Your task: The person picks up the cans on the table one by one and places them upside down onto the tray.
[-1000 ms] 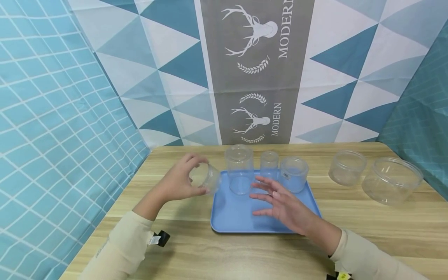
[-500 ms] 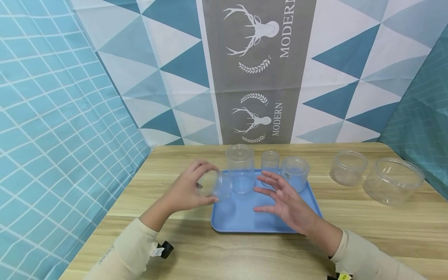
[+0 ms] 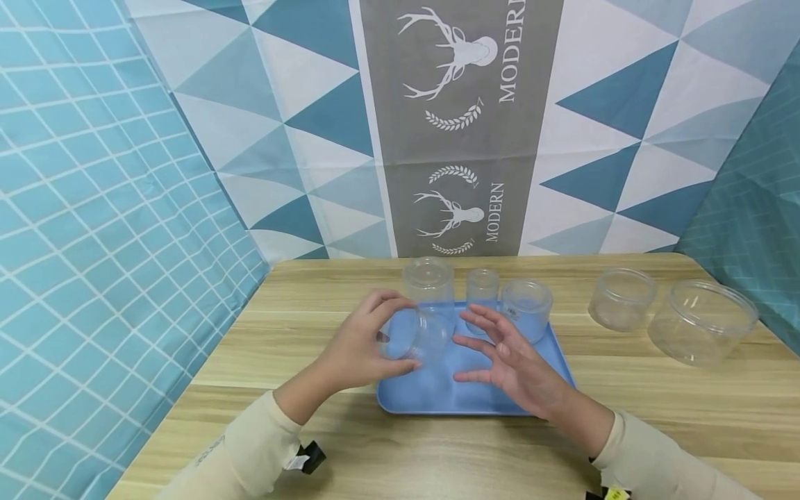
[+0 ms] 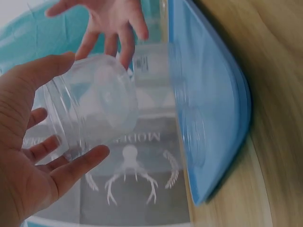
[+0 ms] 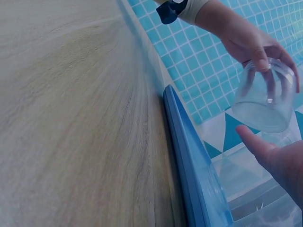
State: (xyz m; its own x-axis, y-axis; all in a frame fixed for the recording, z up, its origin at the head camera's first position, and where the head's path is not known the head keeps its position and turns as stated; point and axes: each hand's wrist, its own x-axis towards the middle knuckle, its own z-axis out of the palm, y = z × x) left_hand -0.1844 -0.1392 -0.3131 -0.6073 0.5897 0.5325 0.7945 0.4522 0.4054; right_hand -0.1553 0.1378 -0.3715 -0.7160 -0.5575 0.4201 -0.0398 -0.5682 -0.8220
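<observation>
My left hand (image 3: 369, 344) grips a clear plastic jar (image 4: 97, 99) round its threaded mouth end, thumb on one side and fingers on the other. The jar is tipped on its side, its base toward the right hand, above the left part of the blue tray (image 3: 450, 396). Close to that base, my right hand (image 3: 509, 364) hovers over the tray with fingers spread and nothing in them. At the back of the tray stand a tall clear jar (image 3: 428, 285), a narrow clear jar (image 3: 482, 292) and a short wide jar (image 3: 528, 305) with a small label.
Two wide, low clear jars stand on the wooden table (image 3: 350, 458) right of the tray: a smaller one (image 3: 621, 302) and a larger one (image 3: 703, 326). Patterned cloth (image 3: 462, 125) hangs behind the table, with a blue gridded cloth (image 3: 112, 243) along the left.
My left hand has carried the jar rightward from beside the tray's left edge to above the tray. The right hand has stayed almost in place.
</observation>
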